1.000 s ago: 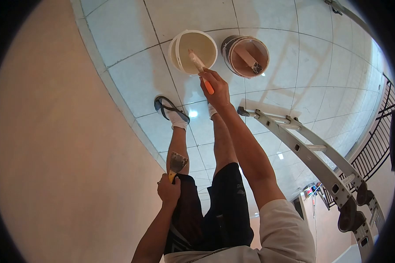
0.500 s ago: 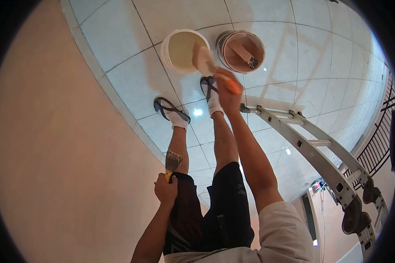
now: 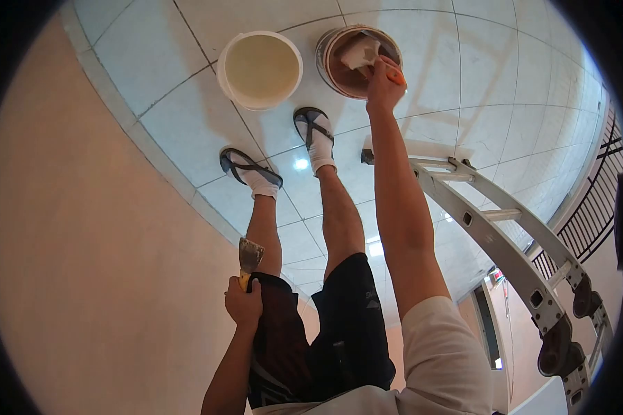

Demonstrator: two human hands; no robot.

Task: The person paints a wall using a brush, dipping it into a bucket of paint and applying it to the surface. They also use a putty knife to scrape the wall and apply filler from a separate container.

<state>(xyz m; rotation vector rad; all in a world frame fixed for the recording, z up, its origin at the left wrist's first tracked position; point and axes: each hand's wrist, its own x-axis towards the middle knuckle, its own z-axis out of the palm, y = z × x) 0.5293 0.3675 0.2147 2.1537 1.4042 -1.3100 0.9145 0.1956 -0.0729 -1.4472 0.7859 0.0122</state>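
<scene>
I can read no text, label, brand, number or sign. My black shorts point(image 3: 349, 321) carry a small pale mark point(image 3: 372, 301) on the right leg; it is too small for me to make out.

Bucket point(image 3: 223, 72) left of pail point(image 3: 322, 62); brush point(image 3: 361, 54) apparently inside pail.

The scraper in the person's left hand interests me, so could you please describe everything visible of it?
The scraper has a flat, metal-looking blade that widens toward its far edge and is stained dark, with paler smears. Its handle is yellow where it shows; the left hand is closed around it and hides the rest. The blade points away from the body, near the hem of the black shorts; whether it touches them is unclear.
</scene>
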